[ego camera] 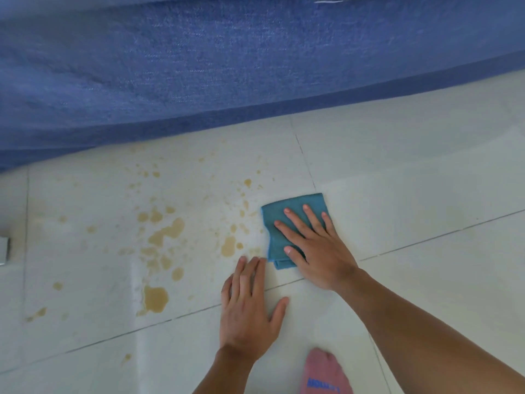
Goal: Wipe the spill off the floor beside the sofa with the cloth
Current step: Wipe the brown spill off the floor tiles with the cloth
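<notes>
Right hand (pixel 318 248) flat, fingers spread on the folded cloth (pixel 287 220); spill (pixel 164 231) lies leftward; left hand (pixel 247 305) open, empty

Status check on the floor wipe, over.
Right hand flat on cloth; left hand bare on tile. Spill left of cloth, unwiped. Nothing in the way.

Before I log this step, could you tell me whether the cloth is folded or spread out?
Folded: the cloth is a compact square under the right hand, with stacked layers showing at its near edge.
</notes>
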`<action>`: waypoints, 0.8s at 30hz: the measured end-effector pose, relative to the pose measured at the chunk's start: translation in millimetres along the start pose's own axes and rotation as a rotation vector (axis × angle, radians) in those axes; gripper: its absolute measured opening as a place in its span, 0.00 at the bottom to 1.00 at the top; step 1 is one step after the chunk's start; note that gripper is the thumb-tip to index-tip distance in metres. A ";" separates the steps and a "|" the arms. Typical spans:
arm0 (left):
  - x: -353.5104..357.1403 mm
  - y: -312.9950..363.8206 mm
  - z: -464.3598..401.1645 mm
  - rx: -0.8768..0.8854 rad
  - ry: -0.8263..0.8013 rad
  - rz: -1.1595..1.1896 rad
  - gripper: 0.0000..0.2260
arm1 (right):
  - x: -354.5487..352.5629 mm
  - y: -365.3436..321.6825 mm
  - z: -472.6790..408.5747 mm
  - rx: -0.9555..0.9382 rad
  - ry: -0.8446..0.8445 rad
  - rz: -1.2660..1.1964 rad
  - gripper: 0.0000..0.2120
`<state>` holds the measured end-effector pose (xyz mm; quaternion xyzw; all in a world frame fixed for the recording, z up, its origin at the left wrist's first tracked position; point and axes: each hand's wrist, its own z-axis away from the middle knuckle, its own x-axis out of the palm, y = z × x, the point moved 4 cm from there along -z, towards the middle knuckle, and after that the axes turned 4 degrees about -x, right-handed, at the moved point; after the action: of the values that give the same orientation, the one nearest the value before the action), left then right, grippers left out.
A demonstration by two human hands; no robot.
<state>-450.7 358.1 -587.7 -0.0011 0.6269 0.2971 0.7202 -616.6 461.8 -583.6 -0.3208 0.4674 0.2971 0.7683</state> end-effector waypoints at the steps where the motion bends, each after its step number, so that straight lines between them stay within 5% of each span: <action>1: 0.2 -0.6 0.4 0.007 0.007 -0.005 0.36 | 0.8 8.6 1.3 0.020 -0.002 -0.009 0.28; 5: 3.2 -1.0 -2.5 -0.006 0.021 -0.010 0.37 | -17.3 17.2 -49.8 0.190 0.074 -0.060 0.32; 10: 3.0 -1.1 -2.2 -0.008 0.036 0.029 0.37 | -9.3 8.9 -34.3 0.005 0.073 -0.029 0.29; 15: 0.7 -0.9 -4.5 0.007 0.077 0.050 0.36 | -36.6 28.6 -74.5 0.286 0.085 -0.074 0.30; 18: -2.3 0.6 -2.4 -0.010 0.052 0.051 0.36 | -33.1 1.5 -64.2 0.155 0.016 -0.031 0.31; 24: -10.1 8.3 -9.0 -0.016 -0.110 -0.101 0.36 | -48.0 22.3 -70.9 0.300 -0.049 -0.110 0.34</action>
<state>-462.7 357.2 -577.5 -0.0222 0.5830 0.2652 0.7677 -689.5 413.4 -570.1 -0.2199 0.4695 0.1892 0.8339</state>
